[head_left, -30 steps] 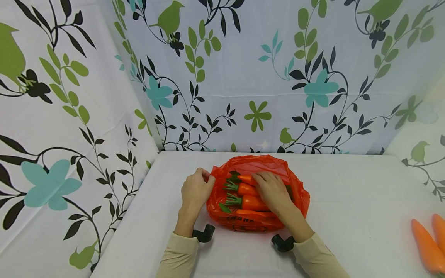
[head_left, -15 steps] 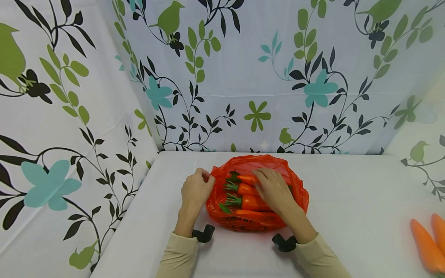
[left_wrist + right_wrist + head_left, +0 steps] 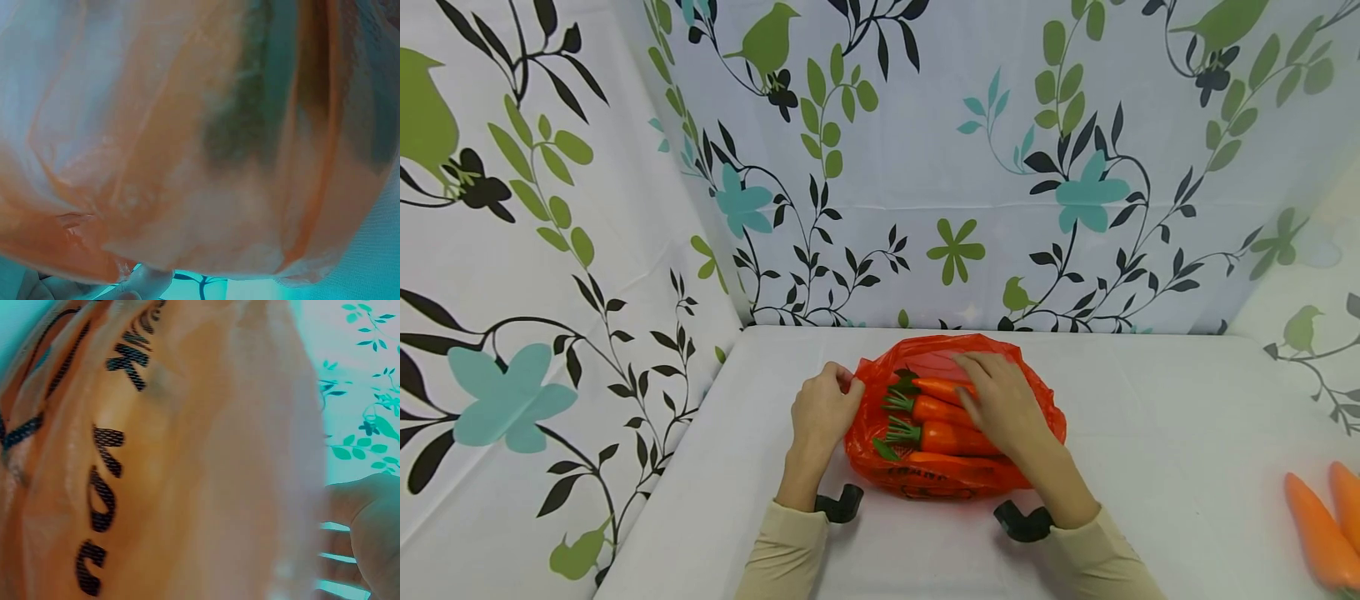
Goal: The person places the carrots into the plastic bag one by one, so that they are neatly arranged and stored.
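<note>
A red plastic bag (image 3: 951, 489) with black lettering lies mouth-up in the middle of the table. Inside it, several orange carrots (image 3: 957, 438) lie side by side, green tops to the left. My left hand (image 3: 825, 408) pinches the bag's left rim between thumb and fingers; in the left wrist view the bag wall hides most of that hand. Over the right part of the bag's mouth is my right hand (image 3: 1006, 406), fingers loosely extended and apart, covering the carrots' right ends. The right wrist view shows that hand (image 3: 374, 531) partly behind the bag's wall, fingers spread.
Two more carrots (image 3: 1321, 533) lie at the right edge of the head view, cut off by the frame. A white cloth covers the table (image 3: 1165, 433). Patterned curtains (image 3: 880, 192) with leaves and birds stand behind and at the sides.
My right hand has drawn back to the right from the top carrot, its fingers spreading, so more of the carrots shows. My left hand stays at the bag's rim.
</note>
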A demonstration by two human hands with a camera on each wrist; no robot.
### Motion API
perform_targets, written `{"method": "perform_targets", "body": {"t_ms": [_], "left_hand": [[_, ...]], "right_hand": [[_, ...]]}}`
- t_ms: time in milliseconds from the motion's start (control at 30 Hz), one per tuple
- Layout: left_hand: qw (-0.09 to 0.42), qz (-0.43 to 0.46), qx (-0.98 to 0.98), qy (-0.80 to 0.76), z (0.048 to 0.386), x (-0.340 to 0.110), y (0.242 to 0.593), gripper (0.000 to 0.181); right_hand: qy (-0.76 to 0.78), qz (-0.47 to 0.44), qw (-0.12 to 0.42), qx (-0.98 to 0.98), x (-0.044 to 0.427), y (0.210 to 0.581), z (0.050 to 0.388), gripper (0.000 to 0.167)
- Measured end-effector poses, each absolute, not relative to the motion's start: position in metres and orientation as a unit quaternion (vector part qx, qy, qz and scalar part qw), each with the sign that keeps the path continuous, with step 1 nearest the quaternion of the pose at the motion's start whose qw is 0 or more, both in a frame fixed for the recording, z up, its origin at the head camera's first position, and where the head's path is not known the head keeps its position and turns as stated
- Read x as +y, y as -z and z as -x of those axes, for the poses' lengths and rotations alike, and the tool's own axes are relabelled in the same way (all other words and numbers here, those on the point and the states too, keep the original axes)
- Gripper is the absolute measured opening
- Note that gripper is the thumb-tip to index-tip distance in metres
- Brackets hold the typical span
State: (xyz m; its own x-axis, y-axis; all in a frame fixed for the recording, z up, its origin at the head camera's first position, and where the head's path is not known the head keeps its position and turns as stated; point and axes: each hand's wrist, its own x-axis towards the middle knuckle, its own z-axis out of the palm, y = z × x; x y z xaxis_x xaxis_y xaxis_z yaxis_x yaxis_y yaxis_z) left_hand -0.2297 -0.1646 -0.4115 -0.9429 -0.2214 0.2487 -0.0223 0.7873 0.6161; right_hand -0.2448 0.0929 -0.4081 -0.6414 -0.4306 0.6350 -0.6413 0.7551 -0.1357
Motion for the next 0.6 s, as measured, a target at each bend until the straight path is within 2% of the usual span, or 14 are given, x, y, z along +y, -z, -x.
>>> {"method": "perform_targets", "body": {"t_ms": [600], "left_hand": [[0.156, -0.067, -0.933, 0.318, 0.229, -0.164, 0.412, 0.022]], "right_hand": [[-0.206, -0.299, 0.361, -0.859, 0.107, 0.391, 0.241, 0.046]]}}
